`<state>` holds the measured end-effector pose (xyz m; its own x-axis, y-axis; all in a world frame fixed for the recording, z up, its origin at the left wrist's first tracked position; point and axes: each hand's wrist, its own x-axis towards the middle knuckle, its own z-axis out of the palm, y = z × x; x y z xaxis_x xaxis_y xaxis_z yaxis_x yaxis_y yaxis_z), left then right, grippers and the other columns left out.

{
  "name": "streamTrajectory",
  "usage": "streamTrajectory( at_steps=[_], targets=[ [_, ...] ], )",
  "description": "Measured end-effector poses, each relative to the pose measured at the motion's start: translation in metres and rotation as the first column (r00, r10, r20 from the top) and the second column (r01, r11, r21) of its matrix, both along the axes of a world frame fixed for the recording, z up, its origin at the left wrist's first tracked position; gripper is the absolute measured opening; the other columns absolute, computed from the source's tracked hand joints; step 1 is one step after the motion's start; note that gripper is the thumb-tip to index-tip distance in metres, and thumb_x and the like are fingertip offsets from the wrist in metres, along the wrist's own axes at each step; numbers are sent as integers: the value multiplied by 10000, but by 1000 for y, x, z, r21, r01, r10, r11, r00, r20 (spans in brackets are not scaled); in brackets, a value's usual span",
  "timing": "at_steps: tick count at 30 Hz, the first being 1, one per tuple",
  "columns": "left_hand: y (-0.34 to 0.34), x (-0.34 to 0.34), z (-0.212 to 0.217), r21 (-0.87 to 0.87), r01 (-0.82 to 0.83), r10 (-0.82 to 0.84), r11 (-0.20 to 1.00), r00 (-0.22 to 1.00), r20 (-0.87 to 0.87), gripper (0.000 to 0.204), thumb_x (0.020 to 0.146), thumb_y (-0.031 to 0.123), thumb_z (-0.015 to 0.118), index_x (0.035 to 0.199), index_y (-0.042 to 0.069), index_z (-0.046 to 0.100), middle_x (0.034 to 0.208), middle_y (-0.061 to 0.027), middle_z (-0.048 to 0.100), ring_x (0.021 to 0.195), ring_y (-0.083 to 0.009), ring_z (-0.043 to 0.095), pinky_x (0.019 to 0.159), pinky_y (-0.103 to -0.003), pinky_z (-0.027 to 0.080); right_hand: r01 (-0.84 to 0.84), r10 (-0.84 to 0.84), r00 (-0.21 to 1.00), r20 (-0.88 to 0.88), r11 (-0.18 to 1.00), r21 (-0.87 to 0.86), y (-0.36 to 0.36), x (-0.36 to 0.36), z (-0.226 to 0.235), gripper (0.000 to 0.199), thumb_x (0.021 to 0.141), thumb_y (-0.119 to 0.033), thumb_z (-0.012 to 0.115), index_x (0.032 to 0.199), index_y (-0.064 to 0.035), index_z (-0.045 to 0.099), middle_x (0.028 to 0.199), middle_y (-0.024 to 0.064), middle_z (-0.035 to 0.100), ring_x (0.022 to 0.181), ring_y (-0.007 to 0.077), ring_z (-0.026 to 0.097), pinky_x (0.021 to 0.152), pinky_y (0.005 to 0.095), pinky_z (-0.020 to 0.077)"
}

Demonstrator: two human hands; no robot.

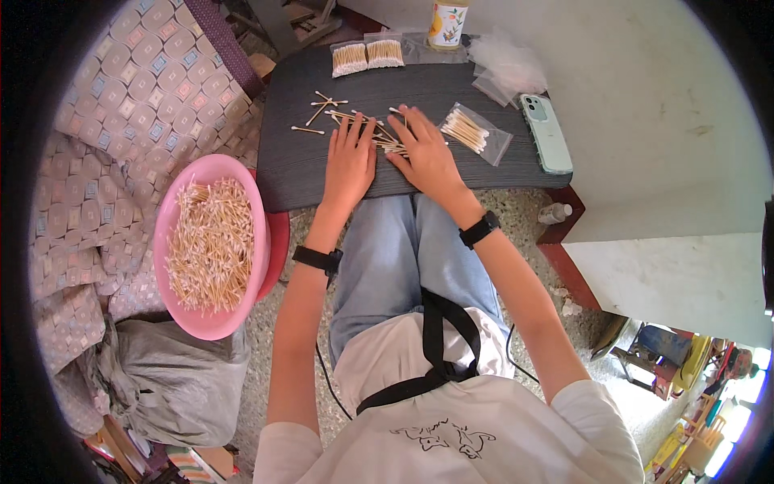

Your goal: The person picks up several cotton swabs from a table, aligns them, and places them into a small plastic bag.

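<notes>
Loose cotton swabs (389, 145) with wooden sticks lie in a pile on the dark table between my two hands. My left hand (350, 165) rests on the left side of this pile, palm down with its fingers stretched out. From the right, my right hand (430, 161) reaches over the swabs, fingers extended and thumb apart. Some swabs are hidden under the fingers. A few stray swabs (324, 103) are scattered beyond my left hand. Just right of my right hand lies a clear plastic bag (498, 148) with a bundle of swabs inside.
Two filled swab bags (367, 56) sit at the table's far edge, near a bottle (447, 24) with a yellow top. Clear empty bags (508, 64) and a pale green phone (547, 133) lie at the right. A pink basin (164, 266) full of swabs stands left of the table (290, 173).
</notes>
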<state>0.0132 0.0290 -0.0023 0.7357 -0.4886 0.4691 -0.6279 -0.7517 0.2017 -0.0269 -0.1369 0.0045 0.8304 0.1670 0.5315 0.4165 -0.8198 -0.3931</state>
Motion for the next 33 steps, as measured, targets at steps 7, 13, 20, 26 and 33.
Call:
streamTrajectory(
  at_steps=[7,13,20,26,33],
  targets=[
    [-8,12,1,70,-52,47,996,996,75,408,942,184,484,1349,163,474,1402,-134,431,1348,-319,334,1089,-500,275,156,-138,986,89,955,-252,-6,24,-3,602,839,-365,637,1326,-61,458,1393,173,417,1307,350,366,1079,454,312],
    [-9,27,-6,20,-86,86,996,996,22,389,914,142,506,1301,170,537,1396,-101,456,1320,-280,388,1080,-486,292,3,-4,999,-48,1000,-26,-3,21,-2,336,861,-211,612,1156,-52,593,1227,88,588,1175,249,534,954,355,462],
    [-14,37,-9,-34,-172,173,985,985,29,357,905,109,502,1252,126,582,1362,-126,489,1311,-290,400,1082,-447,302,52,-52,999,5,998,-22,-11,2,-1,193,844,-142,615,993,-29,661,1083,77,657,1059,231,609,851,333,520],
    [-6,33,-4,-121,-140,142,983,990,8,371,932,91,472,1296,128,535,1403,-128,440,1345,-308,346,1095,-463,285,-51,51,999,3,992,113,-20,-18,2,194,855,-114,603,1020,-22,652,1107,112,649,1093,258,591,872,352,511],
    [-9,-1,4,-111,115,-117,987,993,-10,314,921,131,513,1224,106,590,1351,-124,493,1310,-287,401,1088,-474,298,-86,91,996,-11,969,233,-28,-18,1,180,857,-79,598,1022,-26,648,1109,108,649,1097,269,589,886,370,499]
  ],
)
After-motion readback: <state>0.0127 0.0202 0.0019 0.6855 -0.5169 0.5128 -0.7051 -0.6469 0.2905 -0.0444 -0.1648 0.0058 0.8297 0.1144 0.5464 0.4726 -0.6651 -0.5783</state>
